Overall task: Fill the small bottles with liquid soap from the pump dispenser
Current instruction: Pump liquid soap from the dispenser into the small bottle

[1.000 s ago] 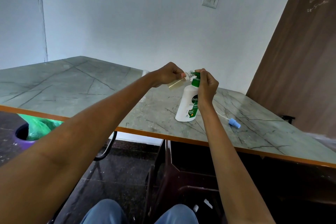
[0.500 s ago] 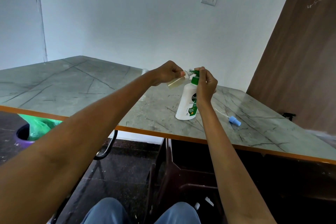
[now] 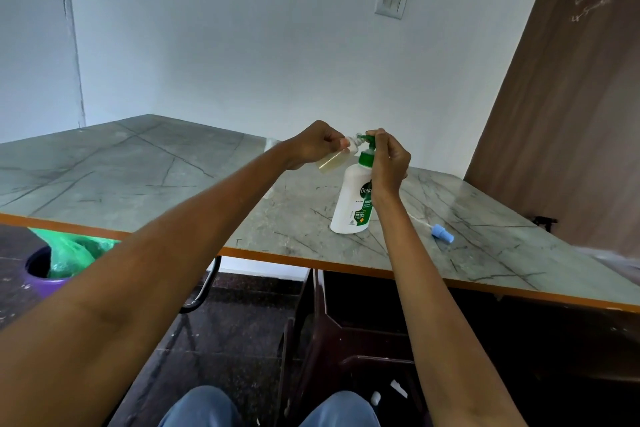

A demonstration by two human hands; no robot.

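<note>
A white soap dispenser (image 3: 349, 201) with a green pump head stands on the marble-patterned table (image 3: 173, 191). My right hand (image 3: 389, 159) is closed over the green pump head from the right. My left hand (image 3: 313, 146) holds a small clear bottle (image 3: 334, 159) tilted, with its mouth against the pump nozzle. Yellowish liquid fills the lower part of the small bottle. A blue spray cap (image 3: 442, 233) with a thin white tube lies on the table to the right of the dispenser.
Part of another clear small container (image 3: 272, 144) shows behind my left forearm. A purple bin (image 3: 43, 274) with a green bag stands on the floor at the left. A dark chair (image 3: 346, 329) sits under the table's orange front edge. A brown door is at the right.
Both hands, the small bottle and the pump stay together at the same place. The camera view has shifted slightly; nothing was let go or taken.
</note>
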